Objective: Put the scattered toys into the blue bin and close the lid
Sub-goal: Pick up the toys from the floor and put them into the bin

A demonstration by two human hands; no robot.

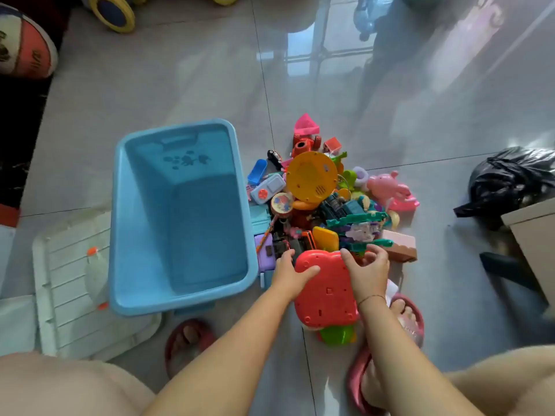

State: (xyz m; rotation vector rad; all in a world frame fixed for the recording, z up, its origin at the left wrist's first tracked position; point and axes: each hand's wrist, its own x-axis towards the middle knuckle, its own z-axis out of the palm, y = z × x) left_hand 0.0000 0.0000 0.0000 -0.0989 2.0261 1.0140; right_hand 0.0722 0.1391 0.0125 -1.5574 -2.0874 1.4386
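Observation:
An open blue bin (144,223) stands empty on the tiled floor, left of centre. Its white ribbed lid (66,283) lies flat on the floor at the bin's left. Right of the bin is a heap of toys (330,205), with a round yellow toy (310,177) on top and a pink pig (387,186) at the right. At the heap's near end lies a large red apple-shaped toy (326,292). My left hand (289,273) grips its left edge and my right hand (365,270) holds its upper right edge.
A basketball (27,46) rests at the far left and a ride-on toy's wheel (112,13) at the top. A black plastic bag (510,181) and a cabinet corner (531,232) stand at the right. My feet in red slippers (402,322) flank the toy.

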